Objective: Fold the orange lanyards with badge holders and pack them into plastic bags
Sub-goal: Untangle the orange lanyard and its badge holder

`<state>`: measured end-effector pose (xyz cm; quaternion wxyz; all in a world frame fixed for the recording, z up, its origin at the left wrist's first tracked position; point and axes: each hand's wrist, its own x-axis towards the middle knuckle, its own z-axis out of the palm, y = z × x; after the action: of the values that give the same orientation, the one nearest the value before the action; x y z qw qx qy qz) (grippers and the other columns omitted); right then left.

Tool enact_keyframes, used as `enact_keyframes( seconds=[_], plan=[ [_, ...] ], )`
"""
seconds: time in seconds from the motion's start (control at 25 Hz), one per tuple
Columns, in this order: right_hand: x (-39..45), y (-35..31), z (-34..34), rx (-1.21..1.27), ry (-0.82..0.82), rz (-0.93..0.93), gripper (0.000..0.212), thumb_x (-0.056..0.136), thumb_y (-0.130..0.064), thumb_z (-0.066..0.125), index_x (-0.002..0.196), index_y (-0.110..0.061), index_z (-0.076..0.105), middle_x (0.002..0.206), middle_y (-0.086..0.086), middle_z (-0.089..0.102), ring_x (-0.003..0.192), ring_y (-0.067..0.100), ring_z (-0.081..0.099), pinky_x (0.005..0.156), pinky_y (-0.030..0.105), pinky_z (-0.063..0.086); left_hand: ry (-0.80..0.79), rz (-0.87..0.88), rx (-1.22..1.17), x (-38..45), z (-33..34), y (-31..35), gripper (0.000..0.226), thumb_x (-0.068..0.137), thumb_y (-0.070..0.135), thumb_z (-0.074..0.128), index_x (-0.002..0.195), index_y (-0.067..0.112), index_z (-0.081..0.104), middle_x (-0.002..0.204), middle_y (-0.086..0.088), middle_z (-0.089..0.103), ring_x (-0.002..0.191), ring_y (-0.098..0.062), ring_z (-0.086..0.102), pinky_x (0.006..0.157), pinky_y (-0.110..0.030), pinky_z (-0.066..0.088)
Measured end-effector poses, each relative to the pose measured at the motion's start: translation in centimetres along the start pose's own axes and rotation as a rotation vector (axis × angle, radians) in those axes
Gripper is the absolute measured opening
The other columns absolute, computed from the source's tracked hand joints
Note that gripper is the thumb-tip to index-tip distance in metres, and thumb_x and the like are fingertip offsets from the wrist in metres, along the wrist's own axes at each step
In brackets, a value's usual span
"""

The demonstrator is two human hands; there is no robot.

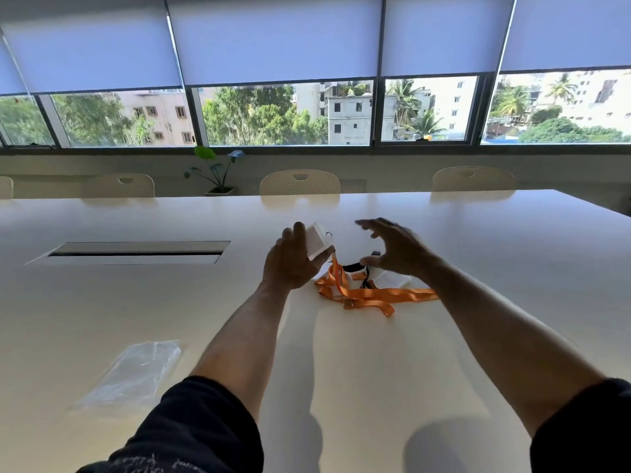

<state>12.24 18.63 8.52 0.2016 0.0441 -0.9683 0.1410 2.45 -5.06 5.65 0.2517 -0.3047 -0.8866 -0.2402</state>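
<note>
Lifting a badge holder (317,241) clear of the table (478,233), the left hand (290,264) gripped it with its orange lanyard (372,295) trailing into the tangled heap below. The right hand (392,249) hovered above that heap, fingers spread and empty. Folding looked barely begun; next the strap wanted gathering, while the plastic bags (133,373) lay well apart, near left.

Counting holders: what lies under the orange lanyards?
A clear badge holder and a black strap show beneath the orange lanyards; anything else is covered.
</note>
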Motion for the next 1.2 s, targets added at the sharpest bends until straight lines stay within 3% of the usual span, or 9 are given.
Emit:
enact_keyframes(
  seconds=[0.08, 0.2, 0.36, 0.48, 0.64, 0.72, 0.88, 1.08, 1.2],
  plan=[
    [0.4, -1.5, 1.6, 0.027, -0.018, -0.060, 0.089, 0.078, -0.041, 0.083, 0.153, -0.028, 0.036, 0.146, 0.005, 0.055, 0.121, 0.019, 0.062, 0.094, 0.042, 0.058, -0.002, 0.026, -0.055, 0.2, 0.2, 0.8, 0.064, 0.092, 0.063, 0.052, 0.127, 0.012, 0.036, 0.117, -0.016, 0.059, 0.099, -0.034, 0.067, 0.075, -0.041, 0.061],
    [0.7, -2.9, 3.1, 0.176, 0.081, -0.112, 0.071, 0.084, -0.038, 0.080, 0.144, -0.019, 0.049, 0.131, 0.006, 0.068, 0.112, 0.019, 0.069, 0.090, 0.041, 0.060, -0.006, 0.136, -0.041, 0.3, 0.3, 1.4, 0.064, 0.093, 0.065, 0.041, 0.126, 0.010, 0.041, 0.117, -0.014, 0.063, 0.097, -0.032, 0.069, 0.076, -0.041, 0.062],
    [1.0, -3.9, 3.5, 0.297, 0.153, -0.159, 0.049, 0.081, -0.018, 0.084, 0.123, -0.009, 0.062, 0.111, 0.007, 0.074, 0.100, 0.014, 0.071, 0.084, 0.034, 0.062, 0.064, 0.135, -0.002, 0.3, 0.2, 2.1, 0.070, 0.089, 0.069, 0.043, 0.122, 0.007, 0.045, 0.108, -0.017, 0.061, 0.089, -0.036, 0.068, 0.069, -0.037, 0.056],
    [1.4, -4.7, 3.4, 0.384, 0.100, -0.149, 0.051, 0.080, -0.009, 0.084, 0.124, -0.005, 0.060, 0.111, 0.010, 0.073, 0.098, 0.019, 0.072, 0.083, 0.027, 0.060, 0.054, 0.097, 0.013, 0.4, 0.3, 1.9, 0.067, 0.088, 0.063, 0.053, 0.123, 0.006, 0.044, 0.106, -0.018, 0.055, 0.089, -0.037, 0.065, 0.069, -0.036, 0.054],
    [1.8, -5.0, 3.4, 0.467, 0.014, 0.014, 0.034, 0.094, -0.007, 0.067, 0.127, -0.012, 0.057, 0.108, 0.012, 0.073, 0.081, 0.021, 0.074, 0.072, 0.035, 0.064, 0.055, 0.059, 0.041, 0.4, 0.3, 0.9, 0.065, 0.089, 0.058, 0.061, 0.125, 0.007, 0.043, 0.108, -0.017, 0.051, 0.094, -0.036, 0.062, 0.072, -0.041, 0.057],
    [1.5, -4.8, 3.3, 0.241, 0.065, -0.049, 0.031, 0.101, -0.020, 0.060, 0.130, -0.013, 0.054, 0.108, 0.014, 0.074, 0.078, 0.024, 0.074, 0.065, 0.034, 0.062, 0.058, 0.053, 0.063, 0.2, 0.4, 0.4, 0.068, 0.088, 0.061, 0.060, 0.126, 0.007, 0.044, 0.109, -0.017, 0.050, 0.095, -0.034, 0.062, 0.073, -0.041, 0.058],
    [0.5, -3.6, 2.6, -0.694, 0.202, -0.360, 0.051, 0.095, -0.041, 0.066, 0.136, -0.014, 0.053, 0.091, 0.005, 0.071, 0.055, 0.017, 0.069, 0.049, 0.024, 0.050, 0.006, 0.107, 0.099, -0.5, 0.8, -0.1, 0.067, 0.089, 0.060, 0.059, 0.128, 0.007, 0.046, 0.112, -0.018, 0.049, 0.098, -0.034, 0.062, 0.075, -0.042, 0.059],
    [0.3, -2.4, 2.0, -0.665, 0.195, -0.308, 0.040, 0.096, -0.017, 0.066, 0.133, -0.010, 0.053, 0.103, 0.010, 0.062, 0.051, 0.021, 0.065, 0.047, 0.028, 0.049, -0.047, 0.122, -0.011, -0.4, 0.7, 0.3, 0.058, 0.097, 0.063, 0.036, 0.096, 0.011, 0.060, 0.090, -0.009, 0.064, 0.079, -0.026, 0.067, 0.063, -0.032, 0.054],
    [0.4, -1.9, 2.2, -0.483, 0.169, -0.264, 0.036, 0.104, -0.022, 0.051, 0.137, -0.009, 0.046, 0.112, 0.012, 0.060, 0.058, 0.023, 0.067, 0.053, 0.034, 0.057, -0.162, -0.054, -0.189, 0.4, 0.5, 1.2, 0.063, 0.098, 0.065, 0.033, 0.079, 0.013, 0.062, 0.071, -0.001, 0.065, 0.066, -0.022, 0.067, 0.061, -0.030, 0.050]
  ],
)
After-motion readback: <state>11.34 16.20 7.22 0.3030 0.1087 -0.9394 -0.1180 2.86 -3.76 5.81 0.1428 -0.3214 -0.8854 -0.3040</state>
